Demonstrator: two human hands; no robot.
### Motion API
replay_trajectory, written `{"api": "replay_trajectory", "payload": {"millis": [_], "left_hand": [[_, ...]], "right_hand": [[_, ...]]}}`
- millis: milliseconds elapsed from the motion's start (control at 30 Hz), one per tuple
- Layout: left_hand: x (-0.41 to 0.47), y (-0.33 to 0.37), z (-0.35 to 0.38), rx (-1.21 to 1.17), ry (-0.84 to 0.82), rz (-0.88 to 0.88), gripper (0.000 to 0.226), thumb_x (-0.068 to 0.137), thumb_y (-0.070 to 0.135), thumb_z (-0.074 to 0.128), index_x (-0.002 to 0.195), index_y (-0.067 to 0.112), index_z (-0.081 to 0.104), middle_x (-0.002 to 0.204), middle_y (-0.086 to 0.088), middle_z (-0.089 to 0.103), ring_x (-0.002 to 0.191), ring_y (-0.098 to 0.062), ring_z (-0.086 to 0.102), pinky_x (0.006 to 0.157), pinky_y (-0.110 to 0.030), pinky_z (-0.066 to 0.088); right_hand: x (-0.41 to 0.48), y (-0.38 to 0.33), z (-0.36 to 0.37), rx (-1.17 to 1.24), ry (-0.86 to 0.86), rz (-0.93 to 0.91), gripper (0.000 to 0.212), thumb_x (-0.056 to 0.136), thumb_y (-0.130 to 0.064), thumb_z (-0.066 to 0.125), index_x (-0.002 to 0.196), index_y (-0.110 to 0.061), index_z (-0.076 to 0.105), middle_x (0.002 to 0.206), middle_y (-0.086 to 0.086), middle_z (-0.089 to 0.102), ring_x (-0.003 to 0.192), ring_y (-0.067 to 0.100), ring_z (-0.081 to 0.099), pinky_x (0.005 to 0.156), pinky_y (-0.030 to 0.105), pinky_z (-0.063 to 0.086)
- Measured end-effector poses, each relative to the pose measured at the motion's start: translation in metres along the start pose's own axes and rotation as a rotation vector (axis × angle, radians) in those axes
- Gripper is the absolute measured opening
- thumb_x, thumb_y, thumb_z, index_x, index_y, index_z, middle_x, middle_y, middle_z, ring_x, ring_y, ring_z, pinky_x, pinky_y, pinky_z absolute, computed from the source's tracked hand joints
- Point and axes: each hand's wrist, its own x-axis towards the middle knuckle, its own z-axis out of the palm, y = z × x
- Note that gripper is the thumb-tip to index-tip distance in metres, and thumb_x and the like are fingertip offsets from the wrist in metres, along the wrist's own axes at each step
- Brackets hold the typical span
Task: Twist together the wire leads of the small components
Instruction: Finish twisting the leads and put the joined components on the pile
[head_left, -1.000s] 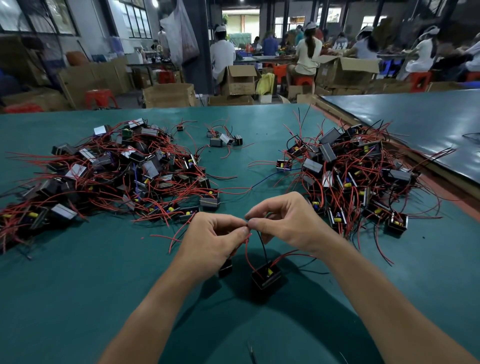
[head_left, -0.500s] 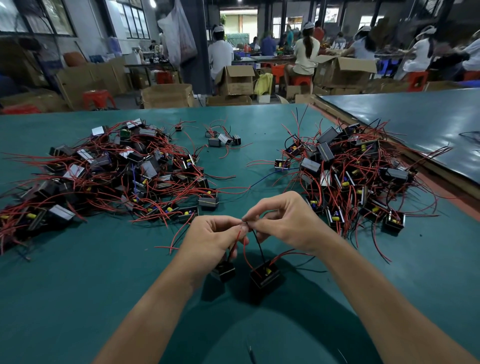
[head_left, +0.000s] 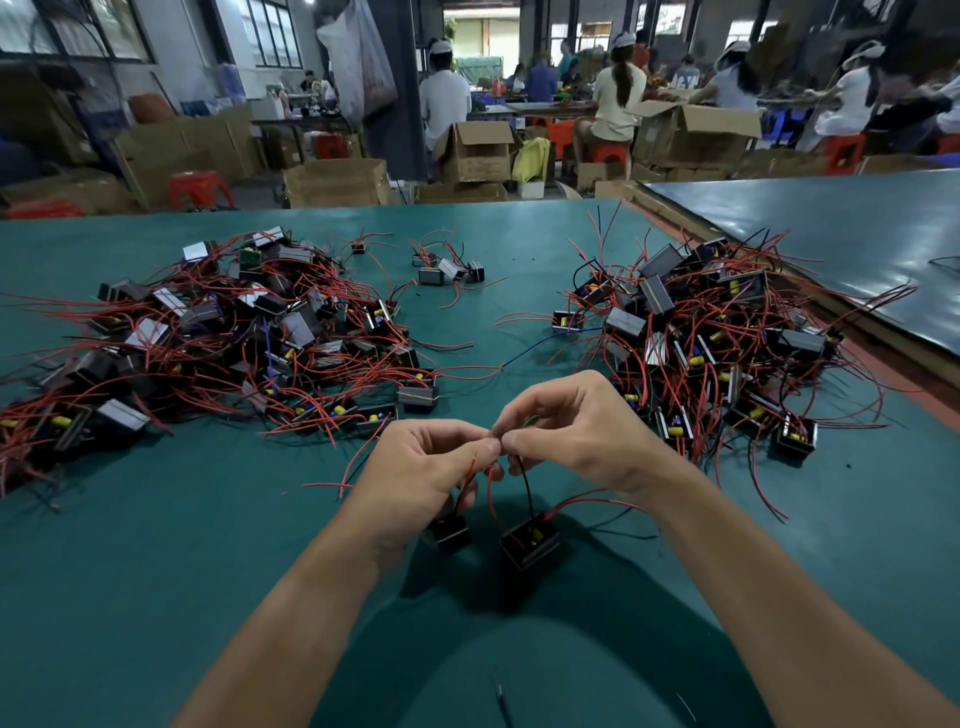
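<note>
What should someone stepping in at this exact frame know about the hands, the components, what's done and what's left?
Left hand: pinches the wire leads.
Right hand: pinches the same leads, fingertips meeting the left's.
Small component sits below the left hand, with the larger component beside it.
Left pile and right pile lie on the table.
Done: leads brought together.
Left: the twist itself is hidden, so check and finish it. Which pile is finished is unclear.

Work surface: green table (head_left: 156, 571), extending on all sides of the grip. Right of and beyond the grip: second, darker table (head_left: 831, 234). Far beyond: cardboard boxes (head_left: 337, 182), red stools (head_left: 200, 187), seated workers (head_left: 618, 93), dark pillar (head_left: 400, 104). Far left: daylit windows (head_left: 272, 31).
</note>
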Motion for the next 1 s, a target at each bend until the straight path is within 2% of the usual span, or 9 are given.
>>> {"api": "replay_trajectory", "payload": {"millis": [133,267,400,500,667,800,933,1000], "left_hand": [[0.0,0.0,-0.0009,0.02,0.015,0.021,0.018,0.087,0.005,0.067,0.073,0.011,0.076,0.065,-0.005,0.07,0.043,-0.009,0.049,0.039,-0.014,0.033],[-0.0008,-0.001,0.0005,0.051,0.038,0.037,0.018,0.087,0.003,0.068,0.073,0.011,0.077,0.065,-0.007,0.071,0.043,-0.009,0.05,0.04,-0.013,0.037],[0.001,-0.0028,0.0001,0.074,0.047,0.041,0.017,0.086,0.003,0.069,0.073,0.011,0.076,0.066,-0.008,0.072,0.043,-0.012,0.051,0.041,-0.016,0.04],[0.0024,-0.0037,0.0014,0.042,0.042,0.035,0.01,0.084,0.0,0.07,0.075,0.005,0.072,0.065,-0.012,0.072,0.041,-0.011,0.052,0.042,-0.018,0.044],[0.0024,-0.0042,0.002,0.032,0.018,0.01,0.006,0.084,0.0,0.071,0.079,0.001,0.067,0.066,-0.013,0.073,0.037,-0.011,0.049,0.038,-0.014,0.037],[0.0035,-0.0052,0.0033,0.032,0.068,0.041,0.009,0.084,-0.001,0.07,0.077,0.001,0.066,0.062,-0.011,0.071,0.039,-0.01,0.052,0.041,-0.018,0.043],[0.0045,-0.0065,0.0031,0.05,0.112,0.051,0.009,0.083,0.002,0.072,0.076,0.001,0.067,0.067,-0.023,0.069,0.044,-0.016,0.053,0.043,-0.021,0.046],[0.0042,-0.0066,0.0044,0.037,0.125,0.05,0.01,0.083,0.003,0.072,0.075,0.003,0.068,0.065,-0.017,0.071,0.045,-0.014,0.055,0.043,-0.021,0.047]], "right_hand": [[0.0016,0.0019,-0.0001,0.003,0.049,0.038,0.019,0.08,0.01,0.07,0.08,-0.008,0.074,0.07,0.011,0.071,0.062,0.021,0.065,0.065,0.03,0.058],[0.0004,0.0022,-0.0008,-0.098,0.066,0.055,0.013,0.083,0.008,0.068,0.079,-0.003,0.074,0.064,0.01,0.069,0.058,0.017,0.063,0.063,0.033,0.054],[0.0004,0.0014,0.0004,-0.128,0.068,0.045,0.011,0.083,0.007,0.068,0.08,-0.001,0.074,0.063,0.009,0.067,0.057,0.016,0.062,0.061,0.03,0.053],[0.0014,0.0016,0.0009,-0.111,0.059,0.039,0.012,0.083,0.008,0.067,0.083,-0.002,0.073,0.067,0.011,0.068,0.059,0.019,0.062,0.061,0.03,0.055],[0.0013,0.0004,0.0021,-0.105,0.036,0.055,0.014,0.085,0.009,0.064,0.083,-0.001,0.073,0.067,0.015,0.069,0.056,0.018,0.062,0.058,0.025,0.055],[-0.0005,-0.0004,0.0007,-0.06,0.004,0.081,0.015,0.088,0.007,0.062,0.081,-0.002,0.073,0.067,0.016,0.069,0.056,0.018,0.063,0.058,0.027,0.057],[-0.0009,-0.0007,0.0031,-0.053,-0.027,0.098,0.018,0.091,0.004,0.061,0.078,-0.005,0.07,0.067,0.01,0.071,0.057,0.018,0.065,0.058,0.027,0.056],[-0.0003,-0.0011,0.0031,-0.095,-0.011,0.092,0.02,0.09,0.003,0.061,0.075,-0.007,0.069,0.065,0.007,0.07,0.057,0.017,0.062,0.057,0.027,0.055]]}}
